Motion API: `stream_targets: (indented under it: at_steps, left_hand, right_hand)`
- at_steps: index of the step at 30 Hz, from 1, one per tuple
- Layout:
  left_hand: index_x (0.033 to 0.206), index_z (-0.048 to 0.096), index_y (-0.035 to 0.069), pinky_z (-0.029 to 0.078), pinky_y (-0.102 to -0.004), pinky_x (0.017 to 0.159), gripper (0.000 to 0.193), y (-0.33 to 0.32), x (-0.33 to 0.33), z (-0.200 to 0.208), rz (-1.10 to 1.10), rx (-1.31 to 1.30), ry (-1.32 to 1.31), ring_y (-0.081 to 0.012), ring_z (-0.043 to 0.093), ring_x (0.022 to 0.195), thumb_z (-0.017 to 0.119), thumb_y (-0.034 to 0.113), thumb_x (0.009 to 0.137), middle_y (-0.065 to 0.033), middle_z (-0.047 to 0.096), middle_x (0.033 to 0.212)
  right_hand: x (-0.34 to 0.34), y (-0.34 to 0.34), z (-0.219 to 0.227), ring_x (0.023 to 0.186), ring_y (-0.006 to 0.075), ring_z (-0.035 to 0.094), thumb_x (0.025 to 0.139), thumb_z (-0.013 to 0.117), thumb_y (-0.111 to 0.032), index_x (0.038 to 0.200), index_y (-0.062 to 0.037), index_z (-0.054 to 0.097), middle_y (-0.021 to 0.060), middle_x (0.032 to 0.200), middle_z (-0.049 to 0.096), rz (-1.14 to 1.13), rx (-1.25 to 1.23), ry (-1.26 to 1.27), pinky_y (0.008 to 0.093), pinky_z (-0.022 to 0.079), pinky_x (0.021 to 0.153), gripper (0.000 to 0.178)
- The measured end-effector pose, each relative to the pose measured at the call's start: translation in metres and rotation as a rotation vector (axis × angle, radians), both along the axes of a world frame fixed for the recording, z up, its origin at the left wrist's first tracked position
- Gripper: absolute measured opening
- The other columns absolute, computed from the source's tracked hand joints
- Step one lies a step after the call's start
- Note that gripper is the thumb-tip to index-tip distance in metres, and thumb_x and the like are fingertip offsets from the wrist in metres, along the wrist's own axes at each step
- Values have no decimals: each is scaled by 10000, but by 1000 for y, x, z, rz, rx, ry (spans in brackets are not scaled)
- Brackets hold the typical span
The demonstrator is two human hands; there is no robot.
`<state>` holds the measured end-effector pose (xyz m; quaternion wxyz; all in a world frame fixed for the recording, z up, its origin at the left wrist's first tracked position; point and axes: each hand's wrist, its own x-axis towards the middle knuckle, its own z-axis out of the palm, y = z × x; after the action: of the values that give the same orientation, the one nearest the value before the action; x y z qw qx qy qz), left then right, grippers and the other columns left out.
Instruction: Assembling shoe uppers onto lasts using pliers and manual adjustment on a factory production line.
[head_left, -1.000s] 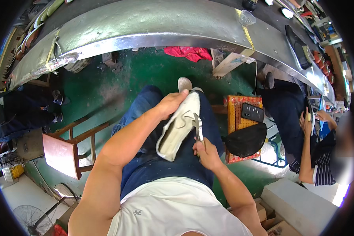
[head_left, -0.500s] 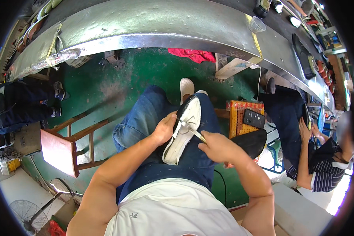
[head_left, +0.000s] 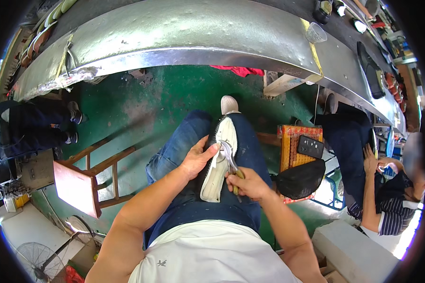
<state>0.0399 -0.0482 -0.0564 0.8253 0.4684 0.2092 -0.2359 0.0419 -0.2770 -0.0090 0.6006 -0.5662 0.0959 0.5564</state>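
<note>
A: From the head view, a dented, shiny metal desk (head_left: 174, 28) sweeps across the top, above a scuffed green floor (head_left: 174, 87).

B: And a wooden stool (head_left: 75, 186) at left, wire fan (head_left: 38, 259) in the lower corner!

A: Over on the right, a black phone (head_left: 310, 146) and a black pouch (head_left: 300, 179) share a beaded seat (head_left: 289, 160); beyond, a co-worker in a striped sleeve (head_left: 393, 210).

B: Centre stage, the shoe (head_left: 216, 177), lying lengthwise over the denim lap (head_left: 174, 153): long, narrow, pale-faced, with a rough dark edge.

A: Left hand (head_left: 197, 160): fingers clasping the shoe's side, thumb on top. Right hand (head_left: 250, 183): fingers wrapped around steel pincers (head_left: 232, 162), curved head against the shoe.

B: Markings? One small dark emblem (head_left: 162, 262) on the white T-shirt (head_left: 208, 250).
</note>
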Motion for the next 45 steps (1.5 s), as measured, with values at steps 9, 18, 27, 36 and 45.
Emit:
stream_targets:
  at_steps: [9,18,27,36,45]
  left_hand:
    - [1494,403,-29,454,-362,1049,729,-12,22,11,-95,194,126,-230,578,1221,746,255,916,-169,603,1340]
    - [1491,409,-27,469,-368,1048,846,-32,32,36,-320,657,146,-283,602,1217,767,377,841,-225,603,1339]
    - [1500,305,-92,407,-360,1120,953,-12,44,37,-352,367,224,-287,522,1331,840,292,811,-241,508,1453]
    - [1479,335,-83,426,-373,1097,890,-14,31,16,-313,325,147,-277,557,1281,826,289,837,-213,554,1403]
    - [1644,100,151,359,-341,1143,932,-13,-20,17,-241,174,-81,-234,455,1368,715,194,946,-138,432,1524]
  right_hand:
    - [22,-61,16,892,207,707,1021,595,-241,1205,55,593,112,1003,699,44,43,224,290,540,516,348]
    - [71,-14,34,734,398,669,1081,422,-362,905,36,586,226,787,672,516,-401,-886,470,514,708,464]
    - [38,-48,58,692,280,685,994,615,-317,904,11,619,153,737,680,428,-370,-465,385,531,692,339]
    - [-14,-36,58,868,467,658,996,605,-303,1096,11,592,248,928,682,706,-421,-1022,536,506,800,330]
    - [-25,-51,44,812,443,666,1035,532,-349,989,10,604,254,891,683,586,-326,-588,514,521,741,369]
